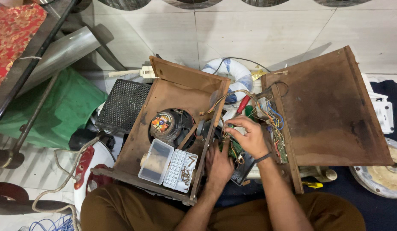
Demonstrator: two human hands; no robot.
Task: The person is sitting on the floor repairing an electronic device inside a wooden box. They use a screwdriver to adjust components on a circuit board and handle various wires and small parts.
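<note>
Brown-trousered knees (134, 209) sit lowest in view, below an open wooden cabinet (164, 98). Inside it lie a speaker (166, 124) and a clear screw box (167, 164). Left hand (218, 164) presses flat against the cabinet's side wall, fingers extended. Right hand (247, 137) curls over the circuit board (237, 152) and wire bundle (271, 119); whether it grips anything cannot be determined. Wooden panel (331, 111) lies right.
</note>
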